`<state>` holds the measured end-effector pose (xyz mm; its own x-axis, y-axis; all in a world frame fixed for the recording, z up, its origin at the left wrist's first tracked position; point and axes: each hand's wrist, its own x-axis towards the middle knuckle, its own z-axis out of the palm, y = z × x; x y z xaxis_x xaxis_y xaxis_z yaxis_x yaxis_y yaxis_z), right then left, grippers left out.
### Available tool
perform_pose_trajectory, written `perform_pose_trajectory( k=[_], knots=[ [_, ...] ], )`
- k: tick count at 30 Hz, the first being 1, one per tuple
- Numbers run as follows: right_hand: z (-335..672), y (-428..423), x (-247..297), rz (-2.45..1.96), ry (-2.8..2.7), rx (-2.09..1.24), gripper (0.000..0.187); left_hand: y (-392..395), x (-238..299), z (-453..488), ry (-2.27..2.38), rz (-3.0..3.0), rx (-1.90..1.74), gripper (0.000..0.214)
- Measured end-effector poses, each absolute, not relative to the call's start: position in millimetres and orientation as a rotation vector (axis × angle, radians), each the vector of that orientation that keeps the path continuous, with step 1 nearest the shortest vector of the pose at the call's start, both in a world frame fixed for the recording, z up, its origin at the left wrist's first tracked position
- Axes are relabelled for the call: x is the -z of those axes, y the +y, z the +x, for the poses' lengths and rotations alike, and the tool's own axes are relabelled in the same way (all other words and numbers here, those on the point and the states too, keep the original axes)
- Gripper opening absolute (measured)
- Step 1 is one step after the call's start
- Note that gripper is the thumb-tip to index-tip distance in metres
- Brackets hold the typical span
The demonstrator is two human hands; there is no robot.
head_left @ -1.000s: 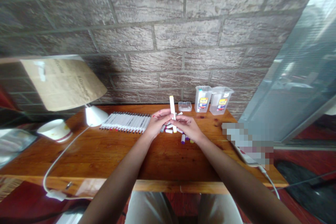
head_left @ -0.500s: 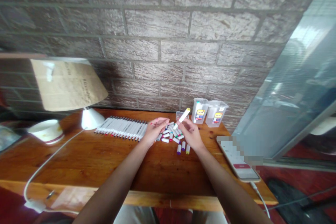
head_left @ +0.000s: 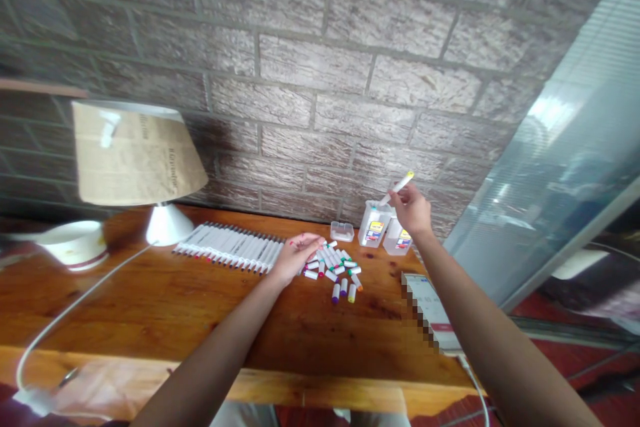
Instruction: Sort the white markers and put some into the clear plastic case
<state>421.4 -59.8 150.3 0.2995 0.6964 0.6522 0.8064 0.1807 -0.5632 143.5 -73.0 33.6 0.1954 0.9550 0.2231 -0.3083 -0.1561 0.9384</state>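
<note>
Pinched in the fingers of my right hand (head_left: 414, 207) is a white marker (head_left: 397, 188) with a yellow end. It is tilted, its lower end at the mouth of a clear plastic container (head_left: 371, 227) that has something teal-tipped inside. A second clear container (head_left: 397, 240) stands beside it, partly behind my wrist. My left hand (head_left: 295, 259) rests at the edge of a pile of white marker caps (head_left: 330, 260) with coloured ends. Its thumb and fingers are closed together; what they hold, if anything, is hidden. To its left lies a row of uncapped markers (head_left: 230, 247).
A clear lid (head_left: 342, 231) lies behind the caps. On the left stand a lamp (head_left: 170, 223) with a paper shade and a white bowl (head_left: 75, 245). A phone (head_left: 430, 310) on a cable lies at the right edge. A brick wall (head_left: 310, 67) backs the table.
My right hand has moved right and up, carrying the marker from above the caps to the container's mouth. My left hand has stayed beside the pile. The view has shifted slightly.
</note>
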Motion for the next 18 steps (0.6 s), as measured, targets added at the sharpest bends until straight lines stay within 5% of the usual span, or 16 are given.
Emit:
perform_pose_trajectory(
  k=[10,18],
  knots=[
    [419,-41,-134,-1.873,-1.481,0.146,0.019,-73,-36,141,0.668,1.22,-1.344,0.045],
    [424,-35,-124,-2.003,-1.568,0.185,0.035,-72,-35,141,0.679,1.217,-1.336,0.046]
  ],
)
